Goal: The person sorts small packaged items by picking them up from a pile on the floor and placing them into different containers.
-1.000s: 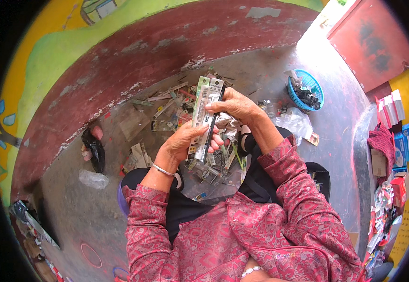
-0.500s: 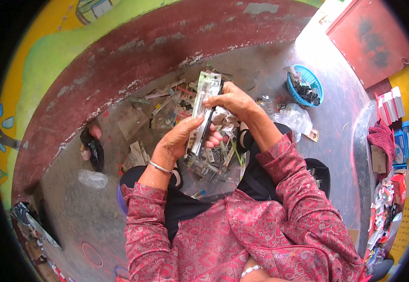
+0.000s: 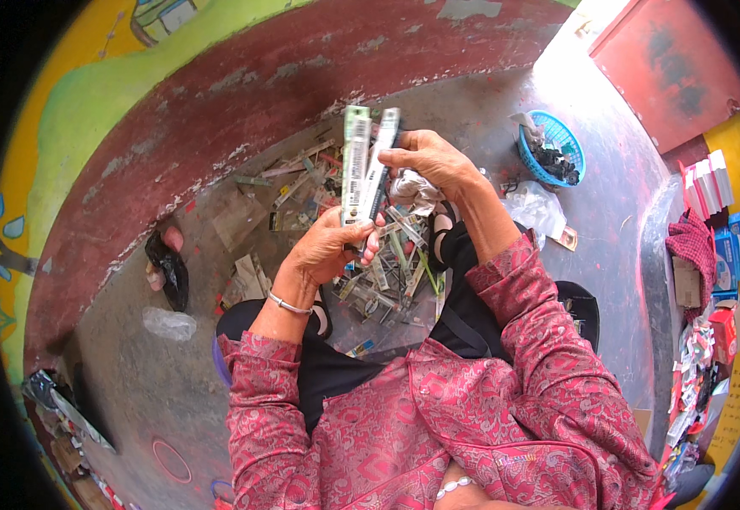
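Note:
Both hands are raised over a litter pile in front of me. My left hand is closed round the lower ends of several long, slim packets. One is a pale green packet with a barcode; the other visible one is a white and dark packet, tilted to the right of it. My right hand pinches the upper part of the white and dark packet, thumb on its face. A crumpled greyish-white wad shows under the right palm; whether the fingers hold it is unclear.
Below lies a scattered pile of slim packets and clear wrappers. A blue basket with dark scraps stands far right, near a clear plastic bag. A black bag lies left. Boxes line the right wall.
The packets, stacked together before, are now fanned apart at the top, with the barcode faces showing. My right hand has shifted slightly up and right; my left hand moved little.

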`<state>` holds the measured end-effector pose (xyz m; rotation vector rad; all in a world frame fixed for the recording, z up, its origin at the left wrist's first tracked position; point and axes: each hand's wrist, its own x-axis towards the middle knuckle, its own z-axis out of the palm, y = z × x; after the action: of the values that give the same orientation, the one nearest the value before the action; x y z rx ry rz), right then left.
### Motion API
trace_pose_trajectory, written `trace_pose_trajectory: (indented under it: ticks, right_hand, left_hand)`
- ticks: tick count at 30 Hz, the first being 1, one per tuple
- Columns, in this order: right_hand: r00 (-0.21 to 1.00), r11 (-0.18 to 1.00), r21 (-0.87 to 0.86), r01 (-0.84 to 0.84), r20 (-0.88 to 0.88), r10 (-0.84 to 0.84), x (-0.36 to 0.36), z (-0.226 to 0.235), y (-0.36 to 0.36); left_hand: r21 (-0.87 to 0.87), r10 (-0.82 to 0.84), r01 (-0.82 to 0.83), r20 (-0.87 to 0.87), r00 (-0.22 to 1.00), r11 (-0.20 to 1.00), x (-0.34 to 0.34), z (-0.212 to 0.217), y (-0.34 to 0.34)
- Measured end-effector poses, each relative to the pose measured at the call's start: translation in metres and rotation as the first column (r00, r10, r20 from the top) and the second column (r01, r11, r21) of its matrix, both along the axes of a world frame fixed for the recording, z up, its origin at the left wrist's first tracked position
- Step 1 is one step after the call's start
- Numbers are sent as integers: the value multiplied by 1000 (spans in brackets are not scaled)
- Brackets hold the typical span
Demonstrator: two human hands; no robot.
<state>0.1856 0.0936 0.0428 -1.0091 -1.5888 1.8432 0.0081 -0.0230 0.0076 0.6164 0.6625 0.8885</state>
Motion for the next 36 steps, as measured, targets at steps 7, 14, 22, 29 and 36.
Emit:
trace_pose_trajectory:
  ticks: [7, 14, 22, 29, 36]
  right_hand:
    - [990, 993, 27, -115, -82, 117, 2, -12, 5]
    - [998, 1000, 23, -6, -70, 8, 1, -20, 6]
    - [996, 998, -7, 67, -55, -67, 3, -11, 2]
    - [999, 981, 196, 7, 49, -17, 3, -15, 8]
    - [903, 507, 759, 408, -255, -345, -18, 19, -37]
  left_hand:
    - [-15, 48, -49, -76, 996, 999, 1, 3, 1]
    - [-20, 88, -91, -112, 990, 996, 5, 8, 0]
    - [-29, 85, -85, -4, 996, 996, 7, 10, 2]
    - [21, 82, -82, 5, 997, 996, 3, 2, 1]
    - [18, 141, -140, -115, 983, 990, 10, 5, 3]
